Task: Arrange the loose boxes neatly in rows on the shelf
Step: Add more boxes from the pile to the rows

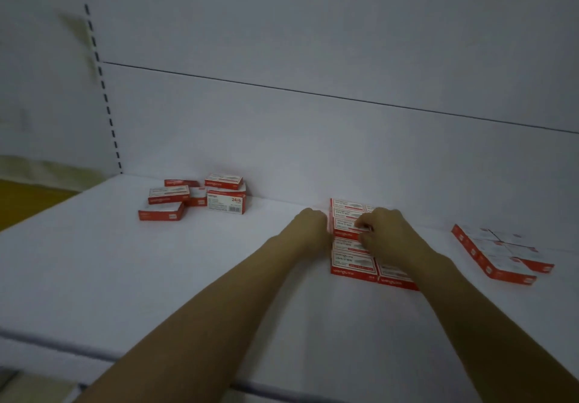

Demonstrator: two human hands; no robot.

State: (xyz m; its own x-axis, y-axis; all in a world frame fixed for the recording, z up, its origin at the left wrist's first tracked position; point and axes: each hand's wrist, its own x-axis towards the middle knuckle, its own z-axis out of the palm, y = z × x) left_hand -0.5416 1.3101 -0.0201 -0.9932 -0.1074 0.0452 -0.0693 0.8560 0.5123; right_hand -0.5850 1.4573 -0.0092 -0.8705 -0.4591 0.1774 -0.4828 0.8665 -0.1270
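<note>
Box [346, 224] sits mid-column in the rows [352, 264], a red-white block two wide at shelf [156, 277] centre, far end near the back panel [313, 136]. Right hand [388, 233] lies over the block, fingertips curled and pinching this box from its 3 o'clock side. Left hand [311, 225] is against the block's left edge at the box's 9 o'clock; its fingers are hidden, so can't tell its grip. Hands are near each other with the box between them. Loose boxes [200, 197] lie jumbled at 10 o'clock, well apart. Second block [498, 252] at 3 o'clock, angled.
</note>
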